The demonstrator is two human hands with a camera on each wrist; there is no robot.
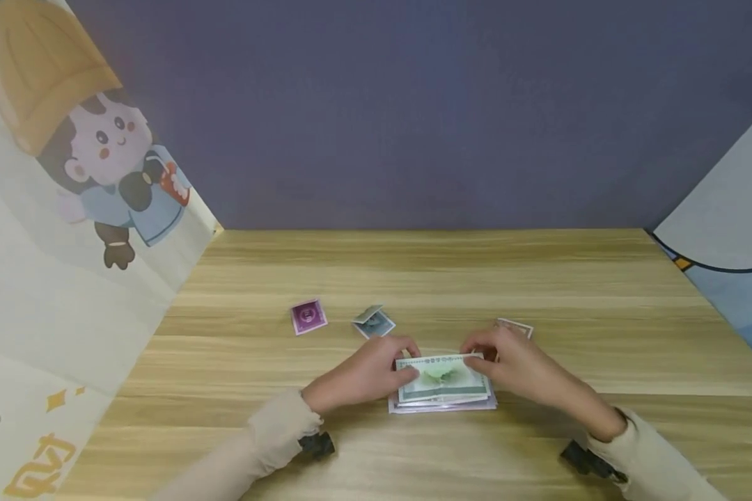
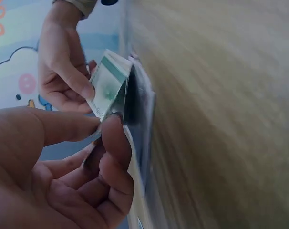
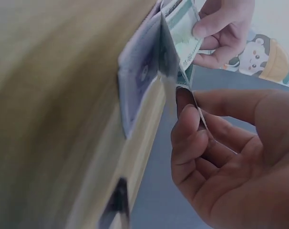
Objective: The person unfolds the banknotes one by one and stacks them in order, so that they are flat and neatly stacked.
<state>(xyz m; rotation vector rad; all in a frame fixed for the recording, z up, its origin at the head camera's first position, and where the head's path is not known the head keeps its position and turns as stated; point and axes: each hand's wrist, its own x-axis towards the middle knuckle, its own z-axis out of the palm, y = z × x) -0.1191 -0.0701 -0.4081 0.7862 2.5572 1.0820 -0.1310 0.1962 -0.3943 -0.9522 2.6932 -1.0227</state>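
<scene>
A green and white banknote (image 1: 441, 379) with a crease is stretched between both hands in the head view. My left hand (image 1: 376, 369) pinches its left end between thumb and fingers, and my right hand (image 1: 517, 362) pinches the right end the same way. Beneath lies a stack of pale purple banknotes (image 1: 492, 403) on the table. Seen from the left wrist, the green banknote (image 2: 108, 83) is tilted up from the stack along its far edge. In the right wrist view, the purple stack (image 3: 135, 78) lies under the raised note.
On the wooden table (image 1: 244, 362), a folded magenta note (image 1: 308, 316) lies at the left. Beside it is a folded blue-grey note (image 1: 376, 323), partly propped up. A brownish note (image 1: 521, 325) shows just behind my right hand. A dark blue panel (image 1: 426, 125) borders the table's back edge.
</scene>
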